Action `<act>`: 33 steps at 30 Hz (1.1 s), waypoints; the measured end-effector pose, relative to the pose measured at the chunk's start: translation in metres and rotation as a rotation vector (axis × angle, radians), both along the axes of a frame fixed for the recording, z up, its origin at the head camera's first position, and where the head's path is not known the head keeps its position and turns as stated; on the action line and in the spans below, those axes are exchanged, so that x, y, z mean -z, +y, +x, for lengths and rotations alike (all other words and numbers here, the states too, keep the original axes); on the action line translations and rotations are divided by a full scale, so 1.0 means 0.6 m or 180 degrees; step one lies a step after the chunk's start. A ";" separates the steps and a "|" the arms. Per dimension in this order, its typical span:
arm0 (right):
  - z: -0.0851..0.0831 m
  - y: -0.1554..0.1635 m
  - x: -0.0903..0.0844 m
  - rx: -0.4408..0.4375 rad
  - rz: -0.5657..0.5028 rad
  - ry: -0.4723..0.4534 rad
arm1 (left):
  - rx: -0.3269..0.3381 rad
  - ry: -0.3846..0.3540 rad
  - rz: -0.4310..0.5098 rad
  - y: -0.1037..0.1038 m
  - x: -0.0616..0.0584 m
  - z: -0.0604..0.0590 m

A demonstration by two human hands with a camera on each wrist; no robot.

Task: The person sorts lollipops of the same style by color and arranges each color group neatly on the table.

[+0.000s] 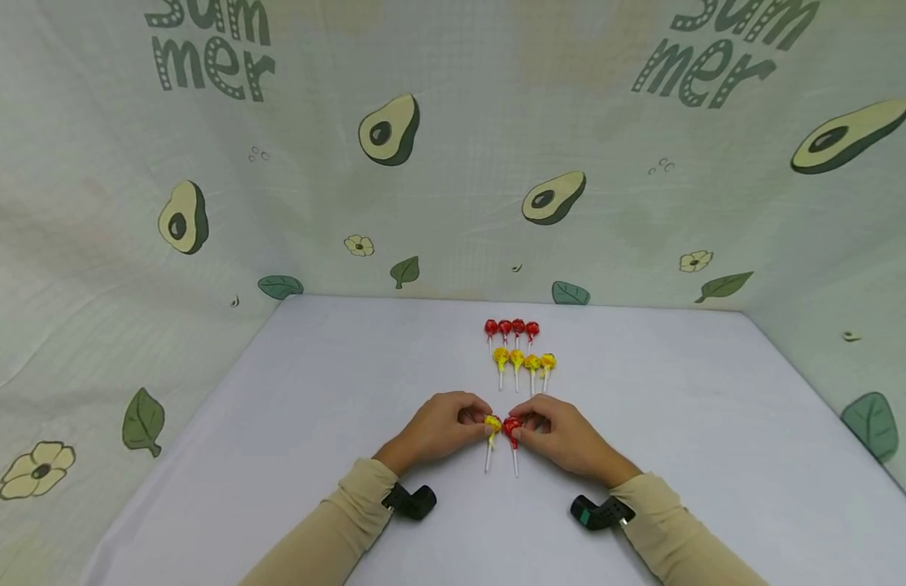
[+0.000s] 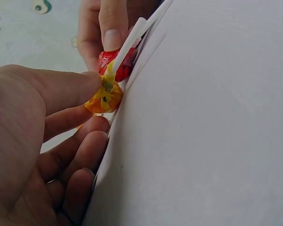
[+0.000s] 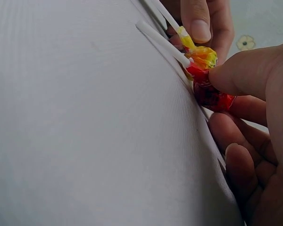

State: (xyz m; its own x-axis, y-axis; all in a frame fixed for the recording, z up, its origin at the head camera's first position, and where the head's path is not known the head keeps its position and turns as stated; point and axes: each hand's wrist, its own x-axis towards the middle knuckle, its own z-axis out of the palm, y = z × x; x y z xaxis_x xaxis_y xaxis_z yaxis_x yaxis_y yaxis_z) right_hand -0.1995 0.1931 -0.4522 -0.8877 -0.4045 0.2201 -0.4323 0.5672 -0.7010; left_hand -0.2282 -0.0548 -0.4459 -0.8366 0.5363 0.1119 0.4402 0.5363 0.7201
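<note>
Near centre, yellow lollipop (image 1: 492,423) is pinched by left hand (image 1: 441,426), red lollipop (image 1: 511,426) by right hand (image 1: 562,435), heads touching.

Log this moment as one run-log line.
left hand: pinches yellow lollipop | right hand: pinches red lollipop | both heads side by side on white table | behind: red row, yellow row

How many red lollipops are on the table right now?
5. Four lie in the back row beyond the yellow lollipops; the fifth red lollipop is pinched by the right hand. Fingers could hide others.
</note>
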 end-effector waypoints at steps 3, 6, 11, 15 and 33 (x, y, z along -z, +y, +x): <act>-0.001 0.000 0.001 -0.0002 -0.0012 0.0014 | -0.0005 0.0009 0.0004 0.000 0.000 0.000; -0.001 0.000 0.003 -0.0004 -0.0018 0.0017 | -0.0018 0.0006 -0.0007 0.001 0.001 0.000; 0.000 0.001 0.003 0.0025 -0.0028 -0.0039 | -0.0031 0.0015 -0.0027 0.002 0.002 0.001; 0.000 0.001 0.001 0.0056 -0.0052 -0.0154 | -0.0034 0.0023 -0.0021 0.003 0.000 0.000; -0.002 0.008 -0.017 0.0195 -0.0489 -0.0578 | -0.0078 0.0029 -0.0061 0.006 -0.003 0.001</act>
